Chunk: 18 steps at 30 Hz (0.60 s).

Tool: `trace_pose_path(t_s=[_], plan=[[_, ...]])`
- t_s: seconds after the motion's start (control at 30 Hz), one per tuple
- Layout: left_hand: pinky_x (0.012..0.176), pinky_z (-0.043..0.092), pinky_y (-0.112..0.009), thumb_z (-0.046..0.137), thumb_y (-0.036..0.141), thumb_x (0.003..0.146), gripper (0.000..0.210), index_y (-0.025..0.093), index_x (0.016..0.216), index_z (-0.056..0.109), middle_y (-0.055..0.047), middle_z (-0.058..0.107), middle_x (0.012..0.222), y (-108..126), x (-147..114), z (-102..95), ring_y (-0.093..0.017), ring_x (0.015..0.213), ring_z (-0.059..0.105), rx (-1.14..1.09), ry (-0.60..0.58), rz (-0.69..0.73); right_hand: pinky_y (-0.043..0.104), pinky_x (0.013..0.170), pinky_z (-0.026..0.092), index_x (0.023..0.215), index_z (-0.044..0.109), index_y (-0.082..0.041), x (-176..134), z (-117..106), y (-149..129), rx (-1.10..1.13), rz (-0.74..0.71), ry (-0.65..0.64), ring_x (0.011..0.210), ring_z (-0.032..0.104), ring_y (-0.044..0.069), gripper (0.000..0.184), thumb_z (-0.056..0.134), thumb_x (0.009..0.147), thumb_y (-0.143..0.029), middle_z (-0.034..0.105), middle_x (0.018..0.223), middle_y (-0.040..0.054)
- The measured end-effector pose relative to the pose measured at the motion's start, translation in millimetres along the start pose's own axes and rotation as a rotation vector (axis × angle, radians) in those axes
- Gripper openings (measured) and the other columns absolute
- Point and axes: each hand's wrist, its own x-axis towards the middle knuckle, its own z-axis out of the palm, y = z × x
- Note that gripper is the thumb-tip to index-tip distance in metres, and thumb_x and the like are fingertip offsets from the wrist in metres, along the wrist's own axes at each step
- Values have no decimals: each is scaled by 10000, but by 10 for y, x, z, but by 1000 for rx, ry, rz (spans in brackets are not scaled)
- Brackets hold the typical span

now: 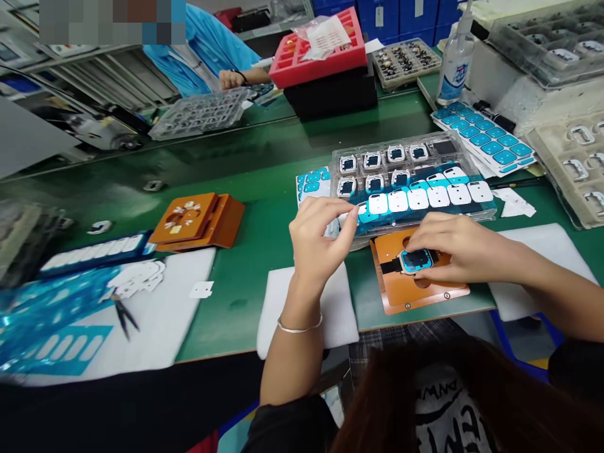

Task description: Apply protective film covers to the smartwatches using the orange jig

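Observation:
My right hand (438,248) grips a watch case (417,260) with a blue-edged dark face, which sits in an orange fixture (401,296). Black strips stick out on both sides of the case. My left hand (321,233) is raised to its left, thumb and index finger pinched together at the left end of a blue sheet of white stickers (418,199). What lies between those fingertips is too small to make out. Under the sheet is a clear plastic tray (337,157) holding several more watch cases (372,161).
Blue sticker sheets (491,135) and a pump bottle (455,63) stand at the back right. Another orange fixture (189,217), tweezers (125,318) and white foam sheets (309,308) lie leftward and near the front edge. Across the bench, a person in a blue sleeve (221,47) works by a red tray (321,53).

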Motion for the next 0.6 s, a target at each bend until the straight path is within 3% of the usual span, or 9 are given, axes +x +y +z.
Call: trace_pose_path(t_s=[0.3, 0.6], plan=[[691, 514, -325, 638, 228, 894, 122, 230, 782, 686, 15, 761, 800, 4, 1, -1, -143, 742, 680, 3, -19, 14, 381, 813, 546, 1068, 735, -143, 13, -19, 15, -11, 8, -30, 983, 632, 252, 252, 723, 875, -305, 755, 1039, 92], [703, 516, -314, 649, 212, 887, 105, 219, 789, 686, 9, 761, 802, 3, -2, -2, -141, 743, 679, -13, -25, 24, 384, 785, 556, 1085, 736, -167, -6, -31, 20, -11, 91, -56, 973, 625, 265, 368, 802, 809, -402, 755, 1026, 89]])
